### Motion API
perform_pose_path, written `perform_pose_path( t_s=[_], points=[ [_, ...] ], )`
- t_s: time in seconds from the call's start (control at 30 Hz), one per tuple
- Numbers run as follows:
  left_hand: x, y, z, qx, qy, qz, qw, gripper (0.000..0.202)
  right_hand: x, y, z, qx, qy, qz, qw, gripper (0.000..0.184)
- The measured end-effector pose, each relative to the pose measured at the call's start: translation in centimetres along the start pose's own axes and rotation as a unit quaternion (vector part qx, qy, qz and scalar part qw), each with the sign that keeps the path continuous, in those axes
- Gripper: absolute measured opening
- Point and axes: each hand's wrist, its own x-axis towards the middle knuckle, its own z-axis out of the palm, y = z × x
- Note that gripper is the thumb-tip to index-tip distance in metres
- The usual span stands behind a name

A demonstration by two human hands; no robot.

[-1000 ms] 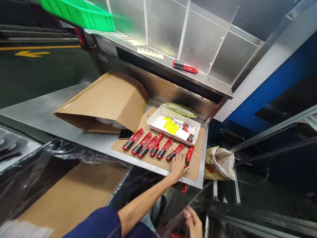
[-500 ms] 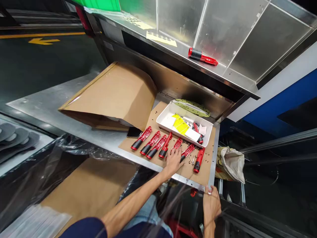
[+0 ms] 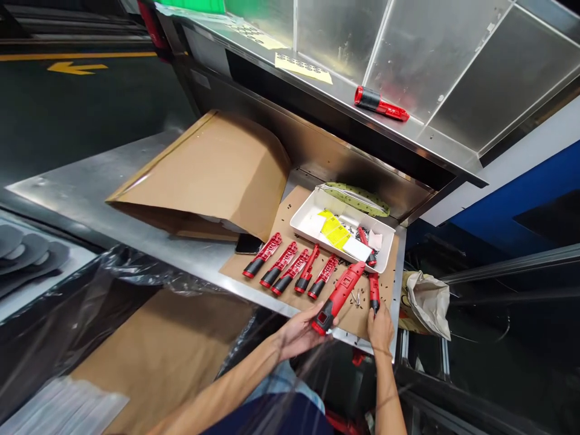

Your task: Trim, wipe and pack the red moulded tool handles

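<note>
My left hand (image 3: 301,337) is shut on a red-and-black tool body (image 3: 338,297), raising it above the front of the kraft paper sheet (image 3: 254,266). My right hand (image 3: 379,329) grips a second red tool (image 3: 374,292) at the sheet's front right corner. Five more red tools with black grips (image 3: 292,269) lie side by side on the sheet, next to a white plastic tray (image 3: 317,208). The tray holds yellow labels (image 3: 334,232), white pieces and small dark parts. Small dark screws (image 3: 357,296) are scattered over the paper near my hands.
A black phone (image 3: 248,243) lies by a folded brown cardboard sleeve (image 3: 212,175) on the steel table (image 3: 136,205). Another red tool (image 3: 380,103) sits on the steel shelf above. A crumpled paper bag (image 3: 428,305) stands beyond the table's right edge, and dark plastic sheeting (image 3: 67,308) hangs at lower left.
My left hand has lifted a red tool off the sheet. My right hand has come up from below the table edge and taken hold of the red tool at the right end.
</note>
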Motion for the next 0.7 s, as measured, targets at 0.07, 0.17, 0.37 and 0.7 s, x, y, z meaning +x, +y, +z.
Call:
perform_pose_path(
  t_s=[0.07,0.17,0.37,0.7],
  points=[
    [-0.4,0.3,0.2,-0.099,-0.024,-0.003,0.995,0.069,0.4,0.6,0.0,0.001,0.003,-0.01,1.0,0.053],
    [-0.4,0.6,0.5,-0.22,-0.04,-0.001,0.975,0.06,0.6,1.2,0.1,0.007,0.007,-0.015,1.0,0.055],
    [-0.6,1.3,0.7,-0.362,-0.035,-0.016,0.932,0.043,0.3,2.4,1.1,0.031,0.033,-0.03,0.999,0.063],
    [-2.3,1.8,1.3,-0.459,-0.021,-0.028,0.888,0.036,0.4,3.5,2.8,0.096,0.131,-0.089,0.983,0.062]
  ],
)
